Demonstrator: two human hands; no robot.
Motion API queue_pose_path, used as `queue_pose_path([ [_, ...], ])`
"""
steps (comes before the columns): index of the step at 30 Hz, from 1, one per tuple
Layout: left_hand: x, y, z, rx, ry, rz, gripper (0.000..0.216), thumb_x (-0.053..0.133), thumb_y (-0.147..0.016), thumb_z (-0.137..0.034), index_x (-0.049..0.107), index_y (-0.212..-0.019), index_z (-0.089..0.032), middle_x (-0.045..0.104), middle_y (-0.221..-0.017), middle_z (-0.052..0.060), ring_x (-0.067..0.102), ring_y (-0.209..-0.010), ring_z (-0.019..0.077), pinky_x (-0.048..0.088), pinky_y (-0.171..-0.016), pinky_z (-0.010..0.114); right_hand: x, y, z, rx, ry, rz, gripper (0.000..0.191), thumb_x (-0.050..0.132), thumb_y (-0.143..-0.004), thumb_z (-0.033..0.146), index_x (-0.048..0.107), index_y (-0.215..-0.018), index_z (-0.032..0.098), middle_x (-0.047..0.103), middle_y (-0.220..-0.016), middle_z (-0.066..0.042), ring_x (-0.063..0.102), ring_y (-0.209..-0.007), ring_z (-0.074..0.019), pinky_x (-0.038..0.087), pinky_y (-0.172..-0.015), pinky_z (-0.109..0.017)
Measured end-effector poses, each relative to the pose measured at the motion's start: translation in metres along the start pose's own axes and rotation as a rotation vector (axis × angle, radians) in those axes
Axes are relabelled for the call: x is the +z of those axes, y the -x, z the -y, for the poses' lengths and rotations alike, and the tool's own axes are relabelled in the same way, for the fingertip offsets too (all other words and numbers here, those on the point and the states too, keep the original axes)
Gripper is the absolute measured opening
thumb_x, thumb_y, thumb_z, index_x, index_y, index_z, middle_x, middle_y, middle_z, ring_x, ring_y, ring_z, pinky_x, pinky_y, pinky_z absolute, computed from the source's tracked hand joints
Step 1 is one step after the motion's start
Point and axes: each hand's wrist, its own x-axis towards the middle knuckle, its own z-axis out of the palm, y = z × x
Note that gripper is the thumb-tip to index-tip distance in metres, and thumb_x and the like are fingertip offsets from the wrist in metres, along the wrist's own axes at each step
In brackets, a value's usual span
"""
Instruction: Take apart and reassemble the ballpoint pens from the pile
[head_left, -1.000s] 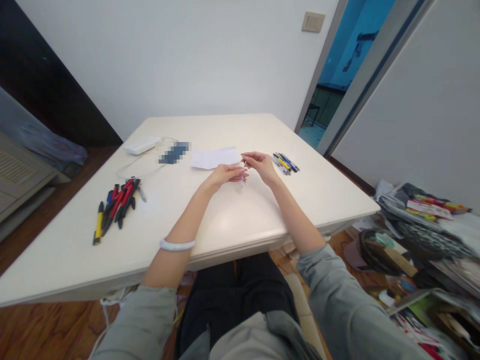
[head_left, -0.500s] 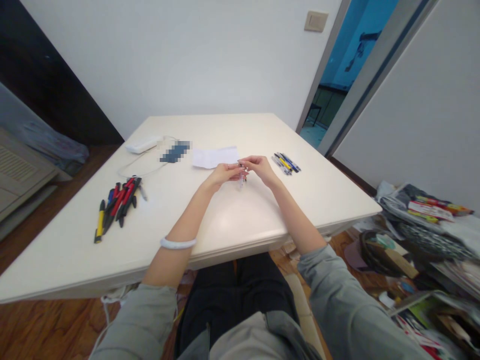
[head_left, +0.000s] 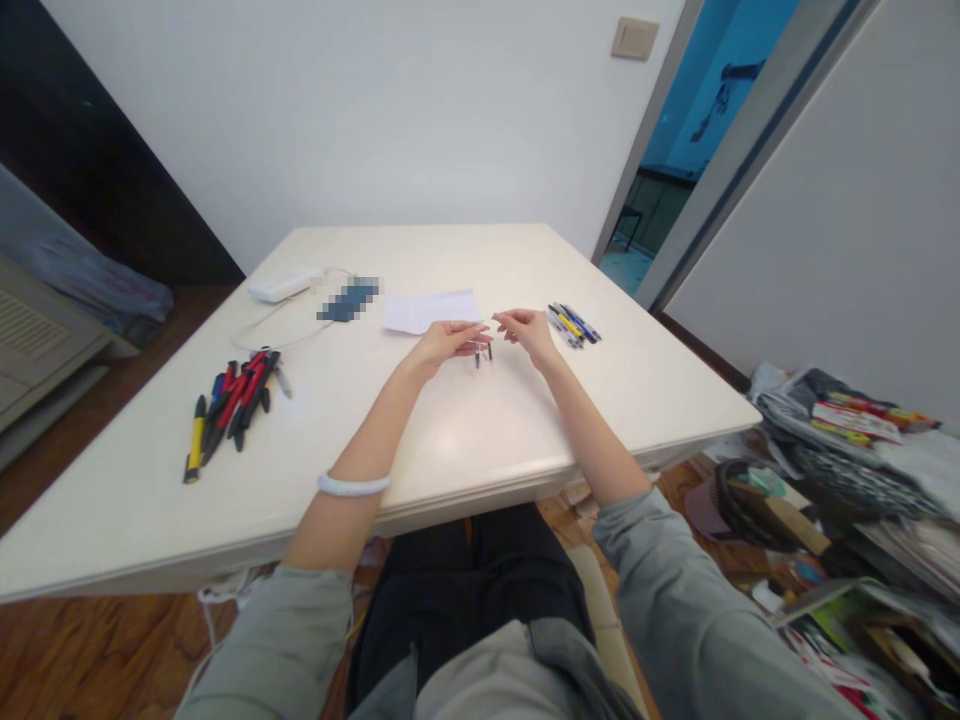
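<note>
Over the middle of the white table, my left hand [head_left: 445, 345] is closed, fingers pinched together. Slim clear-and-black pen parts [head_left: 477, 358] hang below its fingertips; their upper ends are hidden. A short distance to the right, my right hand [head_left: 527, 332] is curled, thumb and forefinger together, with its fingertips close to the left ones but apart from them. Anything it pinches is too small to make out. A sheet of white paper [head_left: 427, 312] lies just behind my left hand. Beside my right hand sits a group of clear, yellow and blue pens [head_left: 574, 325].
On the left of the table [head_left: 450, 460] lies a pile of red and black pens [head_left: 244, 395], with a yellow one [head_left: 195, 440] beside it. Behind them are a pixelated dark phone-like object [head_left: 349, 300], a white power strip [head_left: 281, 286] and a cable. Clutter fills the floor at right.
My hands have come apart slightly, the right fingertips drawing away from the left. The clear piece that hung under the left fingers shows less, and two dark ends now stick out below.
</note>
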Motion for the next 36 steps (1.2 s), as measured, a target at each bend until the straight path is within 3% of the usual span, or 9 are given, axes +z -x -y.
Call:
queue_pose_path([
  [4, -0.001, -0.001, 0.000, -0.005, -0.003, -0.036, 0.037, 0.085, -0.073, -0.045, 0.078, -0.096, -0.017, 0.079, -0.105, 0.013, 0.074, -0.093, 0.0223, 0.053, -0.090, 0.035, 0.001, 0.002, -0.007, 0.072, 0.309, 0.001, 0.014, 0.072, -0.080, 0.025, 0.074, -0.077, 0.012, 0.072, -0.068, -0.005, 0.060, -0.057, -0.0123, 0.048, -0.059, -0.023],
  [8, -0.003, -0.001, 0.000, -0.001, -0.010, -0.084, 0.033, 0.083, -0.076, -0.044, 0.077, -0.092, -0.016, 0.079, -0.104, 0.013, 0.075, -0.089, 0.0211, 0.054, -0.086, 0.032, 0.010, 0.007, -0.009, 0.055, 0.593, 0.045, 0.010, 0.071, -0.081, 0.020, 0.076, -0.080, 0.011, 0.076, -0.079, -0.010, 0.068, -0.073, -0.0162, 0.049, -0.070, -0.024],
  [15, -0.002, 0.000, 0.000, -0.029, -0.027, -0.094, 0.035, 0.083, -0.076, -0.046, 0.076, -0.093, -0.016, 0.080, -0.102, 0.013, 0.076, -0.091, 0.0221, 0.055, -0.085, 0.031, 0.022, 0.008, -0.006, 0.087, 0.806, 0.059, 0.015, 0.066, -0.083, 0.016, 0.077, -0.091, 0.012, 0.078, -0.092, -0.013, 0.072, -0.086, -0.0204, 0.051, -0.076, -0.025],
  [26, -0.005, -0.003, 0.003, -0.013, -0.059, -0.069, 0.050, 0.086, -0.067, -0.056, 0.076, -0.100, -0.019, 0.080, -0.102, 0.013, 0.074, -0.104, 0.0275, 0.051, -0.087, 0.034, 0.015, 0.006, -0.003, 0.067, 0.813, 0.082, 0.004, 0.072, -0.077, 0.012, 0.072, -0.074, 0.016, 0.076, -0.085, -0.017, 0.073, -0.088, -0.0298, 0.055, -0.082, -0.035],
  [32, -0.004, -0.001, 0.002, -0.020, -0.058, -0.075, 0.048, 0.087, -0.066, -0.055, 0.078, -0.097, -0.018, 0.079, -0.105, 0.014, 0.074, -0.101, 0.0261, 0.051, -0.084, 0.033, 0.007, 0.005, -0.007, 0.057, 0.701, 0.073, 0.012, 0.066, -0.077, 0.007, 0.069, -0.069, 0.015, 0.075, -0.080, -0.015, 0.072, -0.083, -0.0263, 0.054, -0.083, -0.034],
  [36, -0.005, 0.000, 0.002, -0.020, -0.063, -0.063, 0.049, 0.087, -0.065, -0.056, 0.079, -0.095, -0.018, 0.079, -0.104, 0.015, 0.074, -0.101, 0.0270, 0.051, -0.083, 0.033, 0.007, -0.001, -0.006, 0.082, 0.442, -0.005, 0.009, 0.068, -0.079, 0.013, 0.069, -0.070, 0.015, 0.072, -0.068, -0.007, 0.070, -0.073, -0.0197, 0.055, -0.080, -0.032],
])
